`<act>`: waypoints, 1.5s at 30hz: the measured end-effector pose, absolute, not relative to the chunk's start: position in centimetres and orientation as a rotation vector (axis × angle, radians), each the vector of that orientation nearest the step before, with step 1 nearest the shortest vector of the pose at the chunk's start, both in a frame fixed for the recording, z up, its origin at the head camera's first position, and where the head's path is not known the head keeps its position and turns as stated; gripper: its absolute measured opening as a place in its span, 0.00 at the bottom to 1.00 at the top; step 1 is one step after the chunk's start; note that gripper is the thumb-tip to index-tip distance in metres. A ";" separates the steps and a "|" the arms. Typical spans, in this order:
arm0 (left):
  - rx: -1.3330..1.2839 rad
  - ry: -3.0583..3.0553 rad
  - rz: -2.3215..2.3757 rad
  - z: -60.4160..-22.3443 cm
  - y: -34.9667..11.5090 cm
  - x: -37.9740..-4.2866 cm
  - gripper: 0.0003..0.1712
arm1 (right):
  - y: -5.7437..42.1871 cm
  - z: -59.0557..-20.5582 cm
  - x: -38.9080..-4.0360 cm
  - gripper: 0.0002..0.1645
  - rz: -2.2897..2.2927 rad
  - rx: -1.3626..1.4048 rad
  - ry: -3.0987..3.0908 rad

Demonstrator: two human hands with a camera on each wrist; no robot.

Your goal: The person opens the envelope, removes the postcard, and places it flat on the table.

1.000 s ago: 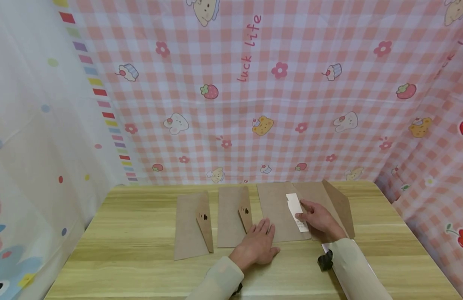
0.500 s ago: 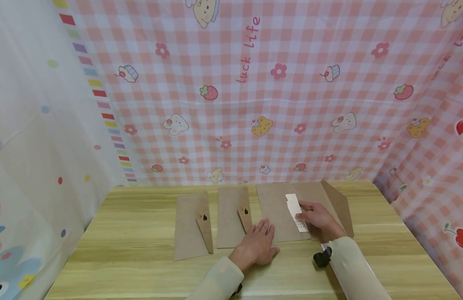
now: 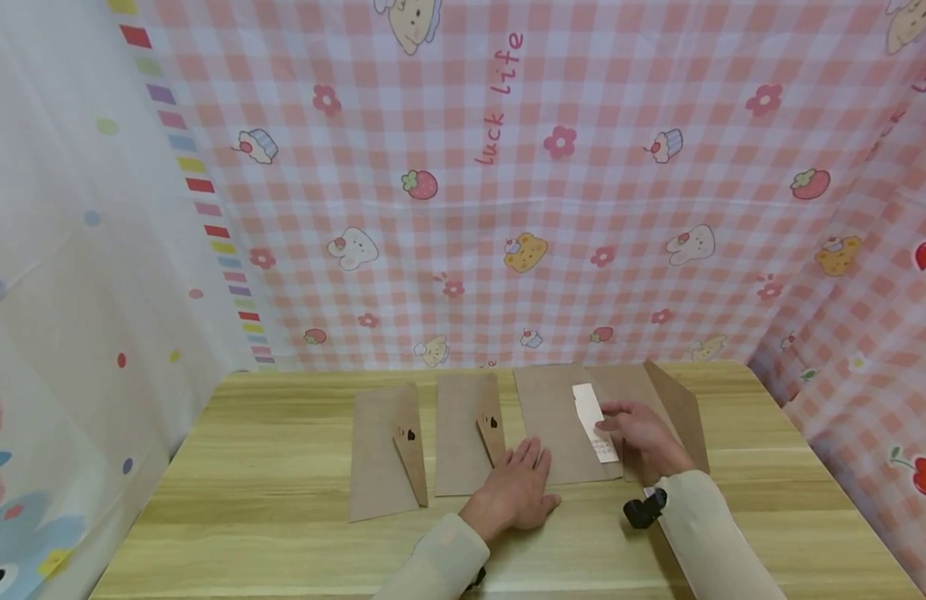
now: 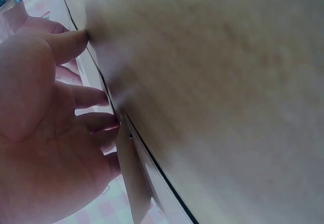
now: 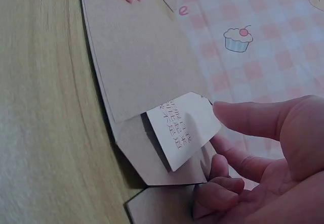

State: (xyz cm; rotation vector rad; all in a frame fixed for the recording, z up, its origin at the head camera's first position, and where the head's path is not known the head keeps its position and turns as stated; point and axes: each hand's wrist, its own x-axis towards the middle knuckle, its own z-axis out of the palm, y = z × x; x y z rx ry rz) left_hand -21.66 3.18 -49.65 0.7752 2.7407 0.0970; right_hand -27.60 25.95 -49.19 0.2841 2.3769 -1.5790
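My right hand (image 3: 643, 435) pinches a white card (image 3: 592, 417) along its right edge, thumb on top. Rows of handwritten characters cover part of the card (image 5: 185, 130) in the right wrist view. Its other end is tucked under the front panel of a brown paper envelope (image 3: 548, 433), whose flap lies beneath the card and fingers. My left hand (image 3: 513, 490) rests palm down with straight fingers by that envelope's lower left corner. In the left wrist view the fingers (image 4: 96, 120) reach along the envelope edges at table level.
Two more brown envelopes, one at far left (image 3: 376, 454) and one beside it (image 3: 458, 437), lie with dark-printed flaps folded up. Another envelope (image 3: 676, 404) with its flap spread lies right of the card. A checkered curtain (image 3: 463, 208) hangs behind the wooden table (image 3: 230, 500).
My right thumb has shifted slightly right toward the card's edge, and the wrist has turned a little. The card has moved slightly away from me. The left hand stays put.
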 end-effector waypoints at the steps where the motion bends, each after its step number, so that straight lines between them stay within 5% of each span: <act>1: 0.777 2.743 0.092 -49.6 3.2 -21.7 0.40 | 26.0 -49.1 -27.6 0.30 -1.583 0.286 2.373; 45: 0.767 2.684 0.178 -49.3 2.9 -21.9 0.42 | 26.3 -49.9 -26.8 0.33 -1.496 -0.050 2.527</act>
